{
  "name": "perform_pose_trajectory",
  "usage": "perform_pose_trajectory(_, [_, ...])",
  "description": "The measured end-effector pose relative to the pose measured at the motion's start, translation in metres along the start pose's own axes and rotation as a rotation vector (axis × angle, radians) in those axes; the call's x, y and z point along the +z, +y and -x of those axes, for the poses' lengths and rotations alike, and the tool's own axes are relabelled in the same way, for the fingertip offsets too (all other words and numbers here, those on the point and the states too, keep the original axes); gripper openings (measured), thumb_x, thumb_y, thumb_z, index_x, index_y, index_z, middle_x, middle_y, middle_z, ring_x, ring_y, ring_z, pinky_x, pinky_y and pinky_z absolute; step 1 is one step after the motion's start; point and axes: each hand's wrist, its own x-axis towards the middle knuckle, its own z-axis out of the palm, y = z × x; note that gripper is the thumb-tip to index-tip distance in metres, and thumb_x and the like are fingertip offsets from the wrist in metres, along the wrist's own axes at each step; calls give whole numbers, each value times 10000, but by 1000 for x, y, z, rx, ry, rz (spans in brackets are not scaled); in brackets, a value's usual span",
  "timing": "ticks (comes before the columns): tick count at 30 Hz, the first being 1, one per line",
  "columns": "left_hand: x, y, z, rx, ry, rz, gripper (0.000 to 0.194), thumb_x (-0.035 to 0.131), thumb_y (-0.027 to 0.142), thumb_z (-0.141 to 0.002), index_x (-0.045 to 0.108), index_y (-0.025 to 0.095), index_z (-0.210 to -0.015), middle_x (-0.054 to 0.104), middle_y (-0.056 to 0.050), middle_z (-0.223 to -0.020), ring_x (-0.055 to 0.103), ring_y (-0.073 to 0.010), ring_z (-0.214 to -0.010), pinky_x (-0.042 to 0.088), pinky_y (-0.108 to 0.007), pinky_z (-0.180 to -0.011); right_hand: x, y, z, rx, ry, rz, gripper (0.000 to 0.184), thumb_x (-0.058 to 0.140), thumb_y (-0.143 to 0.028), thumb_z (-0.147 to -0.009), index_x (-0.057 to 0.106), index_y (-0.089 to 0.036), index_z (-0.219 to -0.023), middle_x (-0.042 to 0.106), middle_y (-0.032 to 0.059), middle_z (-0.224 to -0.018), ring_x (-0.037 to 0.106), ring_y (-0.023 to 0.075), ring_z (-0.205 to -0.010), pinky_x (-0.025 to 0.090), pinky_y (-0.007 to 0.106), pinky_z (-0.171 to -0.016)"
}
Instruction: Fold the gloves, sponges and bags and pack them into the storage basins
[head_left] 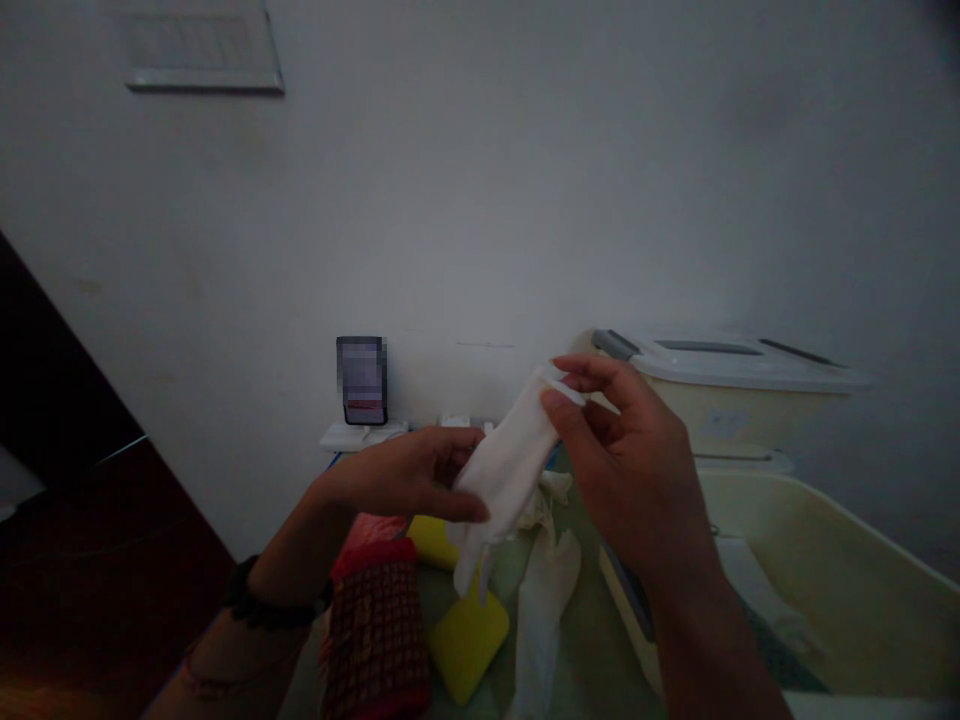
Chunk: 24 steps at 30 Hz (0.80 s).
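Note:
Between my two hands hangs a white glove (504, 478), its fingers pointing down and its cuff up to the right. My left hand (420, 475) grips the glove's side, thumb in front and the other fingers partly hidden behind it. At the cuff, my right hand (626, 440) pinches the edge between thumb and fingers. Below the held glove, a second pale glove (546, 600) lies on the green table surface (600, 640). Yellow sponge-like pads (471, 640) lie under and left of the gloves.
A red and brown checked cloth item (379, 630) lies at the left. A phone (363, 380) stands upright against the wall on a white base. To the right are a lidded storage box (720, 415) and an open cream bin (862, 560) with things inside.

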Motion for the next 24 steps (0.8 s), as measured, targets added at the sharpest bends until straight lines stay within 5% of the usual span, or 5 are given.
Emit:
perform_pose_trajectory(7, [-8, -2, 2, -93, -74, -80, 113, 677, 206, -777, 703, 160, -877, 739, -3, -840, 657, -130, -741, 505, -223, -719, 2, -4, 2, -1, 81, 6, 209, 574, -284, -833, 583, -240, -1037, 603, 50, -981, 615, 144, -672, 498, 254, -523])
perform_pose_trajectory(24, [-18, -1, 4, -62, -10, -202, 138, 661, 275, -795, 723, 152, -788, 692, 10, -683, 596, -100, -643, 457, -174, -631, -10, -5, 0, -28, 187, -33, 214, 594, -274, -825, 615, -261, -1038, 607, 65, -1082, 643, 154, -715, 499, 245, -497])
